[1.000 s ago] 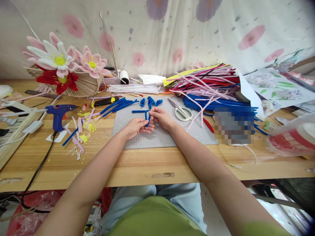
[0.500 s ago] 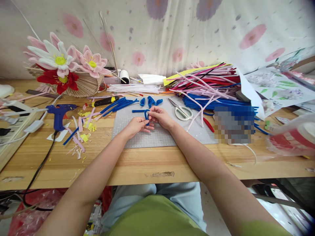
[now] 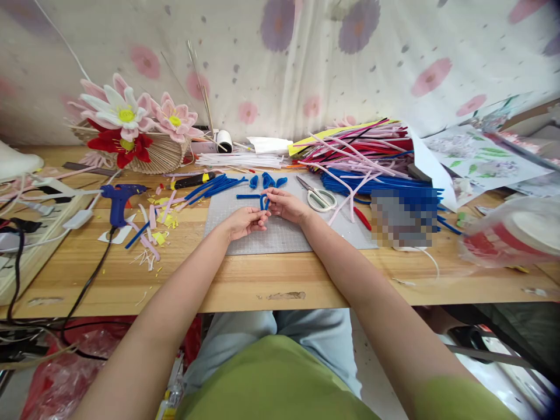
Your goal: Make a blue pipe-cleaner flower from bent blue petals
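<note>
Head: hands (image 3: 245, 223) (image 3: 286, 205) pinch blue stem (image 3: 262, 203); red label (image 3: 492, 236) blurred.

you have bright, soft light across the desk (image 3: 245, 286), with deep shadow beneath its right end. your hands (image 3: 245, 223) show small but fairly clear, while the wide lens stretches your forearms (image 3: 161, 315) toward the edges. a pixelated patch (image 3: 405, 217) blots out part of the right side, and the right-hand corners darken.

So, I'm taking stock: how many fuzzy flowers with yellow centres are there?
3: a white flower at upper left, a pink flower to its right, and a red flower below the white one. Others may be hidden behind.
</note>
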